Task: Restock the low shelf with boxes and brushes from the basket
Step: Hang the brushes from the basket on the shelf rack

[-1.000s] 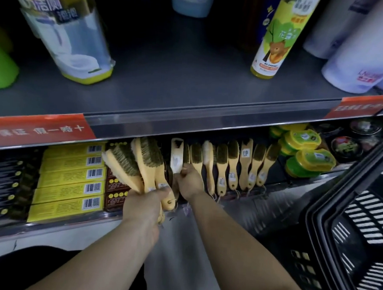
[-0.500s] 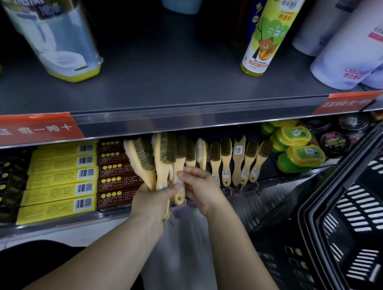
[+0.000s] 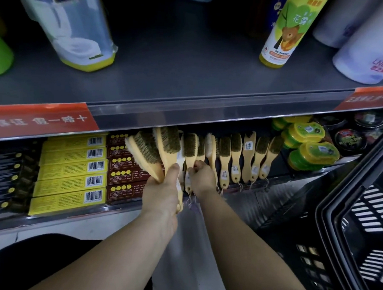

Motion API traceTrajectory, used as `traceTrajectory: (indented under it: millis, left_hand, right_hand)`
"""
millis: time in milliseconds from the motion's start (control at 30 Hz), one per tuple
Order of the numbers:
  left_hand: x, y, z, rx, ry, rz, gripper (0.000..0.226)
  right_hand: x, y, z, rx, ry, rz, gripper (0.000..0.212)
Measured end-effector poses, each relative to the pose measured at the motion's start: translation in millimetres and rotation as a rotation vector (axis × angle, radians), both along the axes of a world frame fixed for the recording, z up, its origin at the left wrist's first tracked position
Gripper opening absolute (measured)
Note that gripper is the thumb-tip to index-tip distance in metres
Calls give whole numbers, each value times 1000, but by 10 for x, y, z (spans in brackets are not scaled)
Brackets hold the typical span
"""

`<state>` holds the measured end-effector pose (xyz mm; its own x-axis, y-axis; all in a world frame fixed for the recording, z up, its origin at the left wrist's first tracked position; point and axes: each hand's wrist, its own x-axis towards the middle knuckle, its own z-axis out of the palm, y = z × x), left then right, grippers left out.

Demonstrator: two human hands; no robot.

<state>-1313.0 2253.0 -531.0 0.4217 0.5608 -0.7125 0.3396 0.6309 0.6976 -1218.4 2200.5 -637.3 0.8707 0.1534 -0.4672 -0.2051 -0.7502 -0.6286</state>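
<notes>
Head view: the left hand (image 3: 163, 194) has its fingers curled round the handles of several brushes (image 3: 161, 143), bristles up, at the low shelf's (image 3: 49, 220) near edge. Just right of it, the right hand (image 3: 203, 178) pinches one brush handle (image 3: 190, 164) in the standing row (image 3: 247, 156). Yellow boxes (image 3: 71, 169) are stacked at the left. The basket (image 3: 348, 219) sits near right.

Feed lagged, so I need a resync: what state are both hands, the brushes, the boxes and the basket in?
Left hand, grip round the handles of a brush bunch, bristles up.
Right hand, pinching the handle of a single brush at the shelf.
Shelved brushes, standing in a row, handles forward.
Yellow boxes, stacked flat, barcodes outward.
Brown boxes, stacked beside them.
Basket, upright at right, top open.
</notes>
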Motion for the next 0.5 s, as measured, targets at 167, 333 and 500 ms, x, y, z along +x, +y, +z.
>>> traceTrajectory:
  millis: [167, 333, 500]
  left_hand:
    - [15, -9, 10, -17, 4, 14, 18]
    - [21, -10, 13, -57, 6, -9, 10]
    - [7, -47, -10, -66, 73, -169, 22]
  right_hand:
    - [-19, -56, 77, 96, -2, -32, 6]
    - [-209, -186, 424, 495, 163, -237, 31]
    - [-379, -314, 709, 892, 520, -169, 23]
